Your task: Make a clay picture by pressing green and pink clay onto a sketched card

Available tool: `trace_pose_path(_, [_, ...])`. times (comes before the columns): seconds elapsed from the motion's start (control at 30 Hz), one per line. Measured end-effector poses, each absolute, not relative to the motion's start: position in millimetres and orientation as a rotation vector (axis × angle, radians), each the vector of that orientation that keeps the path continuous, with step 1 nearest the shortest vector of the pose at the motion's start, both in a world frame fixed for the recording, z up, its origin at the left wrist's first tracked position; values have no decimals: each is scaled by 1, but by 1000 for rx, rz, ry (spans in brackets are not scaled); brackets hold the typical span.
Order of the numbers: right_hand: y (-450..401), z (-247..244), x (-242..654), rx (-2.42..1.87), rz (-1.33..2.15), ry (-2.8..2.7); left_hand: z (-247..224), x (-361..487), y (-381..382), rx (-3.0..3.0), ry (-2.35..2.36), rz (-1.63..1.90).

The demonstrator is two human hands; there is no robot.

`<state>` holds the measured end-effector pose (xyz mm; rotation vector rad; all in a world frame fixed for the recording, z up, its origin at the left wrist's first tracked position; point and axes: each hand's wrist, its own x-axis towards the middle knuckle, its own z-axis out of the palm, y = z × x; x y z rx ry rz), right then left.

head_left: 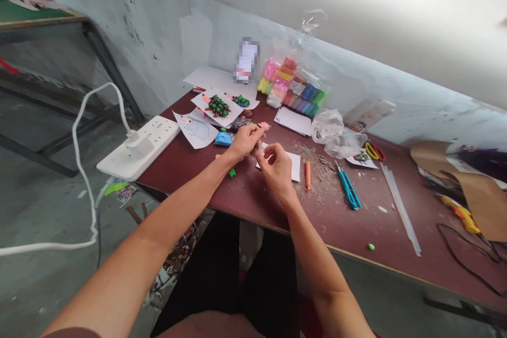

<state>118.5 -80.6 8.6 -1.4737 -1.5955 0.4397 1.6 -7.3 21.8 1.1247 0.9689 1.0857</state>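
Above the maroon tabletop (pixel 222 190), the left hand (pixel 244 141) curled closed on a small pink clay piece (pixel 263 126), held over the table's middle. The right hand (pixel 277 166) pinched just below it, its hold unclear. Beyond lay teal scissors (pixel 348 187), a clay-decorated paper card (pixel 217 108) and packs of coloured clay (pixel 293 87).

A small, irregular lump of pink modelling clay (pixel 263 126), held in mid-air
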Motion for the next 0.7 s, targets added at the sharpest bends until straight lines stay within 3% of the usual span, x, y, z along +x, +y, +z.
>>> trace_pose_path(0.33, [-87,2,116,-1475,6,-1859,11,0,1,1075,954,1143])
trace_pose_path(0.7, [-82,-1,122,-1522,22,-1870,15,3,-3,1223,1055,1137])
